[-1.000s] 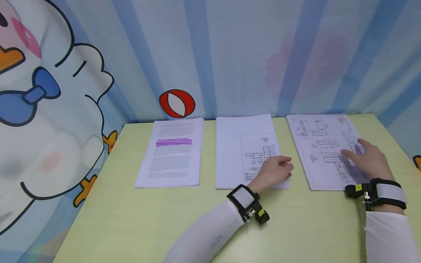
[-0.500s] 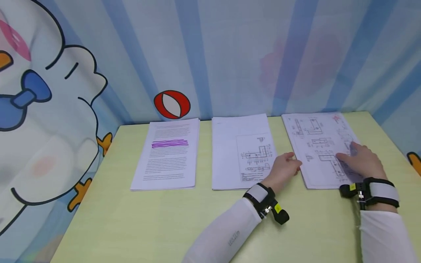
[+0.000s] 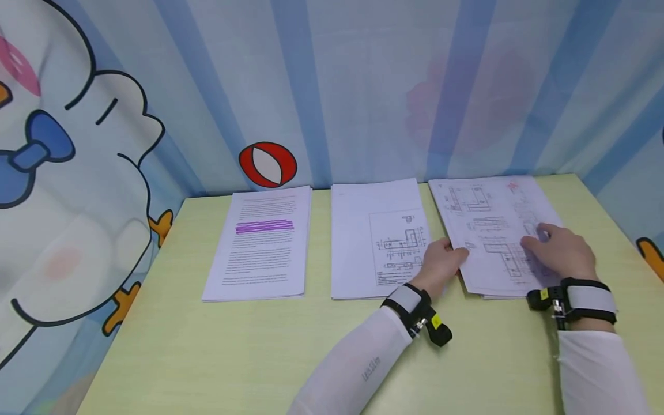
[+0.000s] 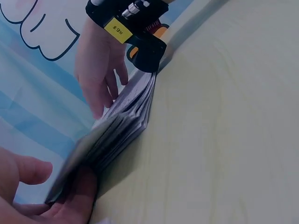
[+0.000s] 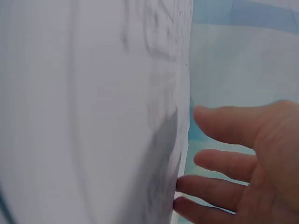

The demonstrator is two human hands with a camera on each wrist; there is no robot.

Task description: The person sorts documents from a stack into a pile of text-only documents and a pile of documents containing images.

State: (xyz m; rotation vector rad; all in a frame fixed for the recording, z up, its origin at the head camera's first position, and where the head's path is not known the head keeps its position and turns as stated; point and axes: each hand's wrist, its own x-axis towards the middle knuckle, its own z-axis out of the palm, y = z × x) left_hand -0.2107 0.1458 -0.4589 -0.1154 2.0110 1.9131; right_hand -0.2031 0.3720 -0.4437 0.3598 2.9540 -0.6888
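At the right lies a stack of paper [image 3: 456, 230] printed with technical line drawings. My left hand [image 3: 441, 265] grips its left edge, fingers underneath and thumb at the top side; in the left wrist view that edge of the paper stack [image 4: 110, 137] is lifted and its sheets fan apart. My right hand [image 3: 562, 253] is over the stack's right part, fingers spread. From the right wrist, the fingertips of the right hand [image 5: 266, 172] meet the side of the sheets [image 5: 107, 116], while thumb and forefinger stand off them.
A middle paper stack [image 3: 358, 242] with a smaller drawing lies beside my left forearm. Further left is a text stack [image 3: 264, 253] marked with purple scribble. All lie on a pale yellow-green table [image 3: 233, 346], with a striped blue curtain [image 3: 363, 92] behind.
My left hand has moved right from over the middle stack and taken hold of the right stack's left edge. The upper sheets have shifted left over the lower ones. My right hand stays at that stack.
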